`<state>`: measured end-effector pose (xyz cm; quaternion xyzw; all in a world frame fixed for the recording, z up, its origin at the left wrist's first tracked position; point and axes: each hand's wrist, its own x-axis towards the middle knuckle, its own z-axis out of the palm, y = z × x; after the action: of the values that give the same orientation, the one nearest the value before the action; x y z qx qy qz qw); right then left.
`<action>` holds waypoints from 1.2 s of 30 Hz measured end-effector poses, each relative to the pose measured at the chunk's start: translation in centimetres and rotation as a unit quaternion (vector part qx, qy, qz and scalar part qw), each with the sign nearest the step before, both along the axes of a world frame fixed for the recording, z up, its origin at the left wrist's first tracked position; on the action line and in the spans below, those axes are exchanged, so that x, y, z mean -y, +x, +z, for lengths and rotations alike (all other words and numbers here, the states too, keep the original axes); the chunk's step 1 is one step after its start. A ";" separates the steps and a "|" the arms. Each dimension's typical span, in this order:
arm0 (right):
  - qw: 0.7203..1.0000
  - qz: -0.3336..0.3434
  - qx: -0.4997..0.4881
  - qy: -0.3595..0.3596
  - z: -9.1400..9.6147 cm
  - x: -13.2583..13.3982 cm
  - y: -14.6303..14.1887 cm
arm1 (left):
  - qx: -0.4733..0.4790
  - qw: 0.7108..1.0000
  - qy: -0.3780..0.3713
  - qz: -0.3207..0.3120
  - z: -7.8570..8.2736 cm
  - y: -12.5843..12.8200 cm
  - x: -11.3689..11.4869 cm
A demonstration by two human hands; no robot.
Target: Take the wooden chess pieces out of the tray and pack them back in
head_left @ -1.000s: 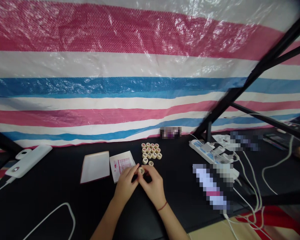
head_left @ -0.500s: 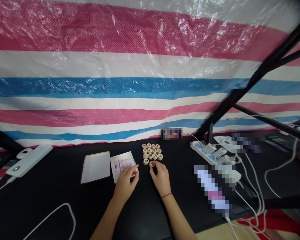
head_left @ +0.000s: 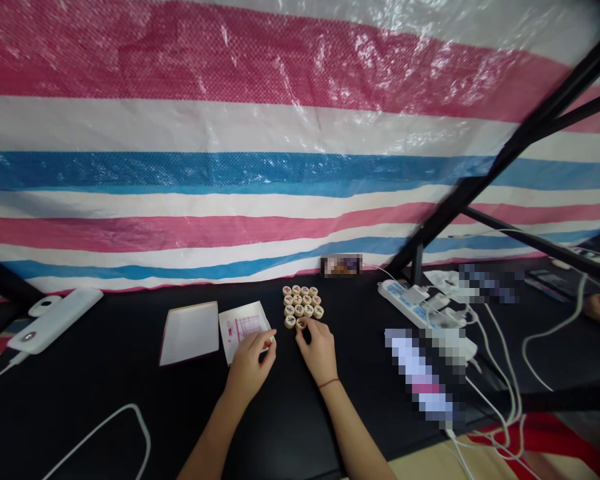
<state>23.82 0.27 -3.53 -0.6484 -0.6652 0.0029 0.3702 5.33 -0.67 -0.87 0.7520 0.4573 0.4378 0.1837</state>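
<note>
Several round wooden chess pieces point(head_left: 302, 305) lie in neat rows on the black table point(head_left: 105, 373). My right hand point(head_left: 320, 348) reaches to the front of the group, its fingertips pinched on the nearest piece point(head_left: 301, 324). My left hand point(head_left: 250, 363) rests curled at the corner of a folded paper sheet with red print point(head_left: 243, 327); its fingers are drawn together, and a small pale thing shows at the fingertips.
A white box lid point(head_left: 190, 332) lies left of the paper. A white power bank point(head_left: 50, 320) sits far left, a white cable point(head_left: 105, 427) loops in front. A power strip point(head_left: 420, 303) with plugs and cables stands at right. A striped tarp point(head_left: 230, 133) hangs behind.
One second ago both hands held one piece together near the table's front. My right hand has since moved forward and set it at the front of the rows; my left hand stayed by the paper.
</note>
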 end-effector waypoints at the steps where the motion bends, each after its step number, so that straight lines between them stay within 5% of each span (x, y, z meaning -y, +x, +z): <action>1: 1.000 -0.001 0.000 0.000 0.0 0.0 0.0 | 0.001 1.000 -0.003 0.000 0.0 0.0 0.0; 14: 1.000 -0.021 -0.003 0.006 -0.5 -0.6 0.2 | -0.028 0.999 -0.015 -0.009 -0.1 -0.2 0.0; 18: 0.998 -0.034 -0.008 0.055 0.6 0.1 -0.4 | -0.110 0.990 0.006 0.092 0.3 -1.0 -0.5; 21: 0.999 0.033 -0.011 0.041 2.0 1.2 -1.8 | -0.217 0.961 -0.035 0.171 0.9 -1.8 -1.0; 26: 0.980 0.174 0.047 -0.083 2.5 2.1 -4.5 | -0.340 0.928 -0.103 0.116 1.6 -2.0 -1.2; 36: 0.982 0.165 0.045 -0.085 1.5 2.0 -5.3 | -0.303 0.948 -0.097 0.011 0.5 -2.4 -1.4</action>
<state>18.52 -1.76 -2.05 -0.5582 -0.7764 0.0919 0.2779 2.91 0.72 -0.38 0.8230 0.5394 0.1447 0.1034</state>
